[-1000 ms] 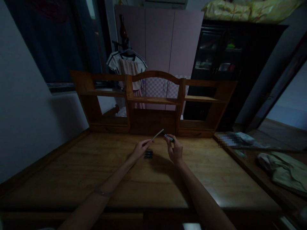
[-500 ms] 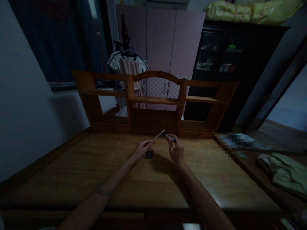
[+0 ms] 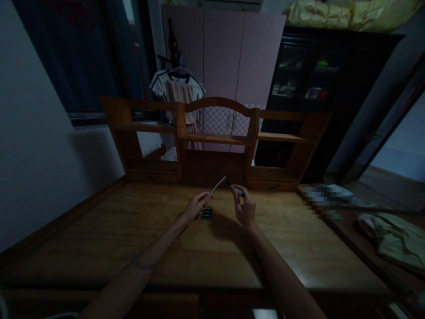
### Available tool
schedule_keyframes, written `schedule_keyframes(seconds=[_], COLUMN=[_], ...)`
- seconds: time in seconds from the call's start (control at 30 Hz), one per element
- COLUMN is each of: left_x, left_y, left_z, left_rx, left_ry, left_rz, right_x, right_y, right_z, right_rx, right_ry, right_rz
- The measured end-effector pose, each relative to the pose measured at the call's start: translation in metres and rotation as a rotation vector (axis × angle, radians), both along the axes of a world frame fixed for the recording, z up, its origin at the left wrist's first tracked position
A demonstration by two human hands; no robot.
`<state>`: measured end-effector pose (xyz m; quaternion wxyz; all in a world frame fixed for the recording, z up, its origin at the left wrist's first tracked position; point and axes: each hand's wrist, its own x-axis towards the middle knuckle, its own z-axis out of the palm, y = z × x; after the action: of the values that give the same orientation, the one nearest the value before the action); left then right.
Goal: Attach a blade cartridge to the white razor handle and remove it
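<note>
A thin, pale, slightly curved strip (image 3: 217,185) slants up to the right from my left hand (image 3: 196,206), whose fingertips are pinched on its lower end. In my right hand (image 3: 245,208) is a pen-like tool (image 3: 238,191) with a light grey barrel and a dark, brush-like tip. That tip points left and meets or nearly meets the strip's upper end; contact is hard to tell in the dim light. Beneath my left hand, a small dark case (image 3: 207,214) with light lines across it lies on the wooden desk (image 3: 139,235).
A wooden shelf unit (image 3: 215,138) with small drawers stands along the desk's far edge. To the right lie crumpled pale green cloth (image 3: 395,239) and a plastic bag (image 3: 341,193) on a lower surface. Clothes (image 3: 181,91) hang behind, before a pink wardrobe (image 3: 221,57).
The strip's upper end has shifted slightly left and up. The dark tip of the tool has moved back a little to the right and shows more fully. Both hands keep their hold.
</note>
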<state>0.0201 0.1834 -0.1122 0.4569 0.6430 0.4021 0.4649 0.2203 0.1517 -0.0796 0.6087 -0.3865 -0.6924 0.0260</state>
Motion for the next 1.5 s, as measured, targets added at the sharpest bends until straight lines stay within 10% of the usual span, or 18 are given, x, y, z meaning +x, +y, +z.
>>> schedule_keyframes(seconds=[1.5], left_x=[-0.001], left_y=[0.005], left_z=[-0.01], left_rx=[-0.167], left_ry=[-0.087], left_rz=[-0.225], right_x=[0.002], right_y=[0.004], right_z=[-0.004], right_rx=[0.031], right_ry=[-0.003], right_rz=[0.018])
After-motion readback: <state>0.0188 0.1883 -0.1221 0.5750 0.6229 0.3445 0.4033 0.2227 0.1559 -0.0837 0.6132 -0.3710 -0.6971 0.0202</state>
